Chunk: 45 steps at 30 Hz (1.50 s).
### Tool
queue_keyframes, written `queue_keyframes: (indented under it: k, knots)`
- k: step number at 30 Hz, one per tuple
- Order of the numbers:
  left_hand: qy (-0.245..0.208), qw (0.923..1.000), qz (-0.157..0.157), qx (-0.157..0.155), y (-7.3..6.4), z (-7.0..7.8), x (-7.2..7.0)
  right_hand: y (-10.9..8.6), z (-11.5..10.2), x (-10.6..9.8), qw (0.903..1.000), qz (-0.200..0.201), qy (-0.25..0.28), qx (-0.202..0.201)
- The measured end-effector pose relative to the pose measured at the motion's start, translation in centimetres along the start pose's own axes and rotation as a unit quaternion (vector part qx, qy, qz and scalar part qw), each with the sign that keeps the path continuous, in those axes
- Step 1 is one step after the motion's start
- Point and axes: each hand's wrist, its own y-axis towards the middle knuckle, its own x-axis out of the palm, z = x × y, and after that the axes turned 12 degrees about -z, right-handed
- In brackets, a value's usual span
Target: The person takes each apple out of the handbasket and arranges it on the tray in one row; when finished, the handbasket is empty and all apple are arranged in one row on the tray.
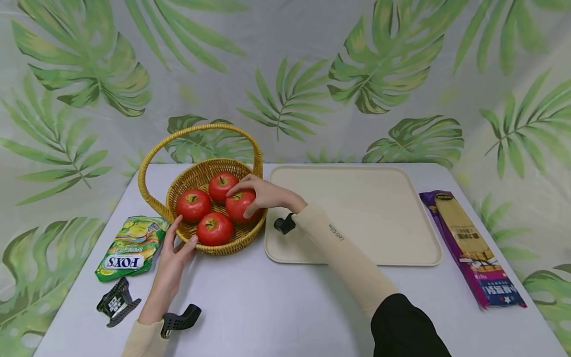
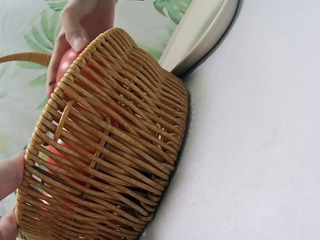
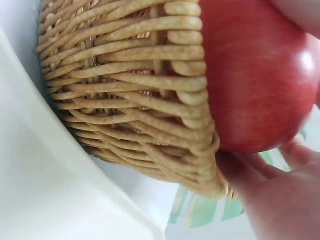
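My right hand (image 1: 263, 193) grips a red apple (image 1: 238, 204) at the right side of a wicker basket (image 1: 232, 247). Its thumb and fingers spread around the fruit, which shows above the rim in the right wrist view. Inside the basket are more apples: one at the left (image 1: 194, 205), one at the back (image 1: 222, 185) and one at the front (image 1: 215, 229). Thumb and forefinger of my left hand (image 1: 173, 260) rest at the basket's front-left rim, fairly straight. The left wrist view shows these fingertips (image 2: 11, 175) along the rim.
A beige tray (image 1: 357, 218) lies just right of the basket, whose tall handle (image 1: 200, 128) arches up. To the left lie a green Fox's pouch (image 1: 131, 248) and a small black packet (image 1: 117, 302). A long purple package (image 1: 473, 248) is at the right edge.
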Motion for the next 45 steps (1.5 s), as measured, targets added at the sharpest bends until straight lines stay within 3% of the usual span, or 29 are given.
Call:
queue_keyframes:
  k: [8, 13, 26, 36, 45]
  knots:
    - [-0.004, 1.0, 0.002, -0.006, 0.2, 0.0, -0.1, -2.8, 0.9, -1.0, 0.9937, 0.057, 0.078, -0.056]
    - [0.006, 1.0, 0.003, -0.001, 0.0, 0.0, 0.0, -5.0, 1.3, -1.8, 0.9872, 0.094, 0.11, -0.068]
    - [0.003, 1.0, 0.002, -0.004, -0.1, 0.1, 0.1, -9.1, 4.5, -3.1, 0.9758, 0.178, 0.127, -0.014]
    - [0.01, 0.9999, 0.001, -0.006, -0.2, 0.1, 0.0, -9.0, 7.3, -1.6, 0.9729, 0.206, 0.103, 0.019]
    - [0.011, 0.9999, 0.007, 0.003, -0.2, 0.0, 0.1, -7.7, 8.5, -0.4, 0.9773, 0.182, 0.107, -0.012]
